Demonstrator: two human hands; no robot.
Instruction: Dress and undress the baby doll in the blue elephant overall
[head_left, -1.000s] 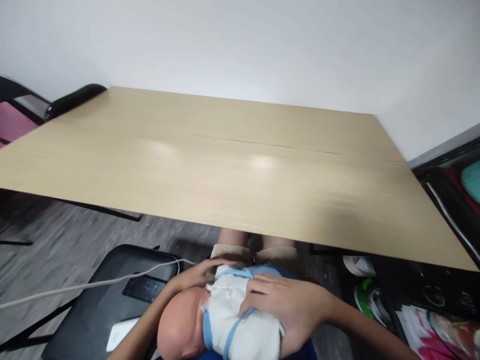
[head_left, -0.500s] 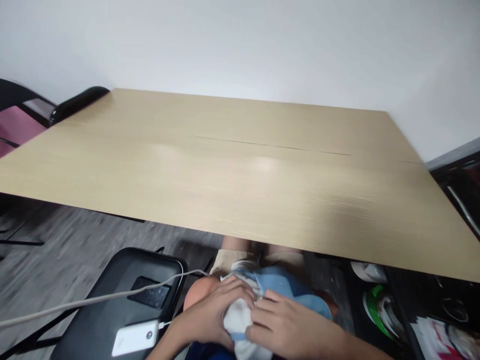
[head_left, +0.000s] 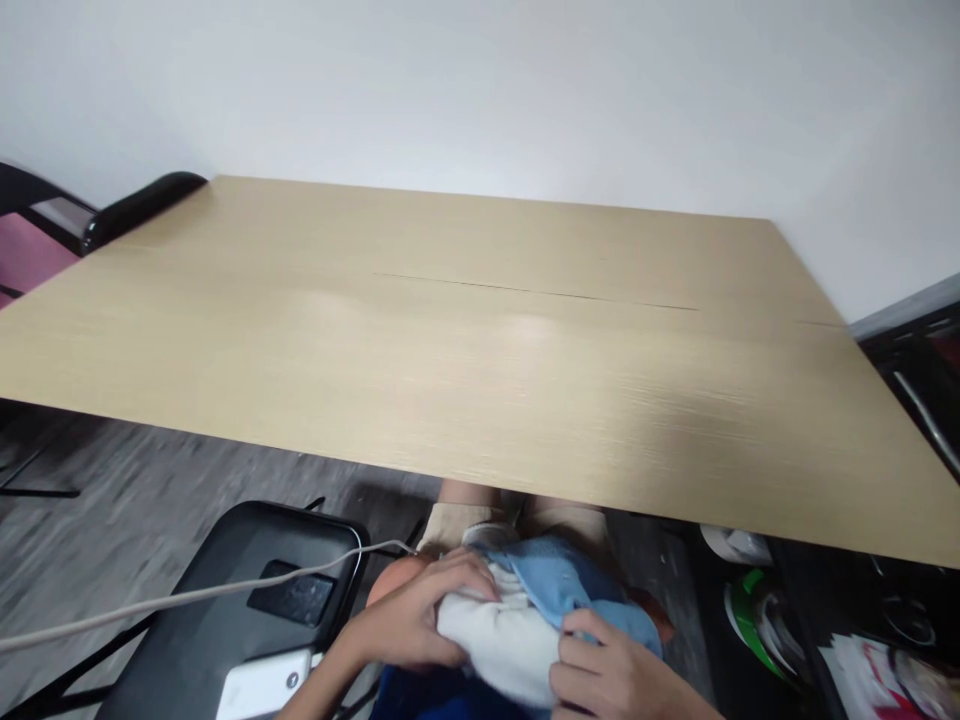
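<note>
A bunched white cloth (head_left: 514, 640) with a light blue cloth (head_left: 566, 585) lies on my lap, just below the table's front edge. My left hand (head_left: 431, 610) grips the white cloth from the left, thumb below and fingers over the top. On the other side, my right hand (head_left: 600, 665) has its fingers curled on the right edge of the white cloth, close to the blue part. Whether the two cloths are one piece, I cannot tell. Rounded orange-brown shapes show at either side of the bundle.
A wood-coloured table (head_left: 450, 370) stretches ahead to a white wall. To the left a black chair seat (head_left: 202, 620) carries a dark phone (head_left: 292, 597) and a white power bank (head_left: 262, 685); a pale cable (head_left: 187, 595) crosses above. A green-edged roll (head_left: 750, 620) sits lower right.
My right hand has moved right and slightly down, away from my left hand. More of the white cloth shows, spread between the hands.
</note>
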